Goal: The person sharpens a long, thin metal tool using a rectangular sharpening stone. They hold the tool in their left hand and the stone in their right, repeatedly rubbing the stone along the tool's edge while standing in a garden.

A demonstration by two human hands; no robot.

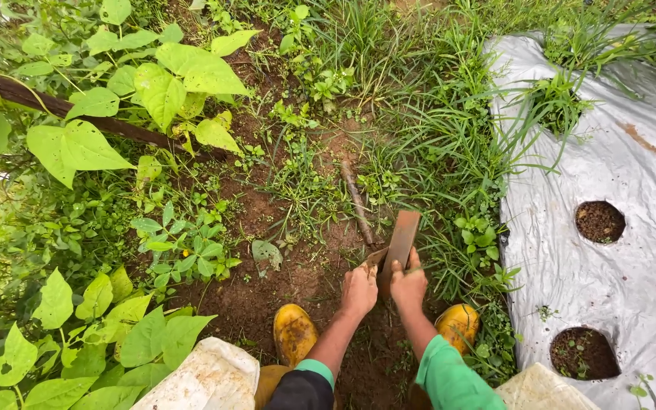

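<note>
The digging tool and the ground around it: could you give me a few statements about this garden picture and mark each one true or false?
1. Both hands grip the flat rusty blade tool. True: the left hand and the right hand are closed on its lower end.
2. The boots are red. False: the boots are yellow and muddy.
3. A silver plastic sheet with round planting holes lies beside the right hand. True.
4. The planting holes hold tall plants. False: the two round holes show mostly bare soil.
5. The sleeves are blue. False: the sleeve is green.
</note>
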